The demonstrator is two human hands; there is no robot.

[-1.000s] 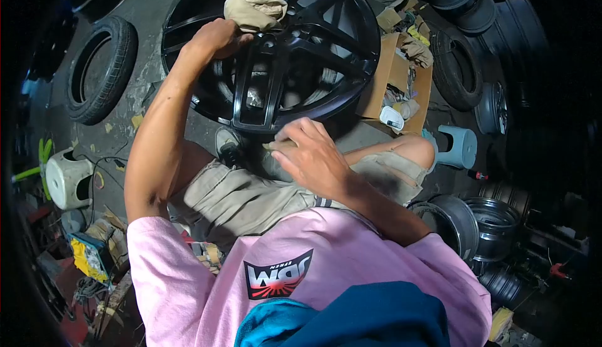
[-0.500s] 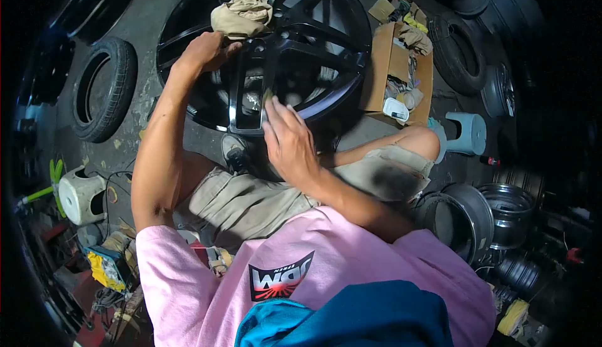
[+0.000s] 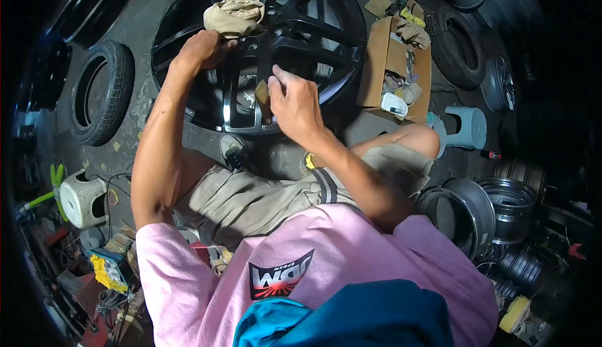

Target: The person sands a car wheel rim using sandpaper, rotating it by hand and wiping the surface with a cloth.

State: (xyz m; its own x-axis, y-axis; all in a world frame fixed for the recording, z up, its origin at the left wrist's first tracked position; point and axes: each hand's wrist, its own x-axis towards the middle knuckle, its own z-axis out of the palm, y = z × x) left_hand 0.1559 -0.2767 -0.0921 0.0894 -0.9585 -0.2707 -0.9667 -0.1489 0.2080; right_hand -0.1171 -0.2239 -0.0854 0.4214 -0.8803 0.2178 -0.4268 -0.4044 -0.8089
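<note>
A black multi-spoke car wheel [image 3: 301,30] lies in front of my legs. My left hand [image 3: 200,51] grips it at a spoke near the hub, its fingers partly hidden. A crumpled beige cloth [image 3: 235,14] rests on the spokes just beyond that hand. Over the near side of the wheel, my right hand [image 3: 296,103] is closed, with a small brownish piece of sandpaper [image 3: 262,91] at its fingers, against or just above a near spoke.
Right of the wheel stands an open cardboard box [image 3: 376,58] of odds and ends. A tyre [image 3: 103,93] lies to the left, another tyre [image 3: 454,49] beyond the box. Stools [image 3: 467,127] [image 3: 81,199] and loose rims [image 3: 508,206] surround my legs.
My right hand has turned from flat, extended fingers to a closed grip, and more of the sandpaper shows. My left hand keeps its place on the wheel; the view has shifted slightly.
</note>
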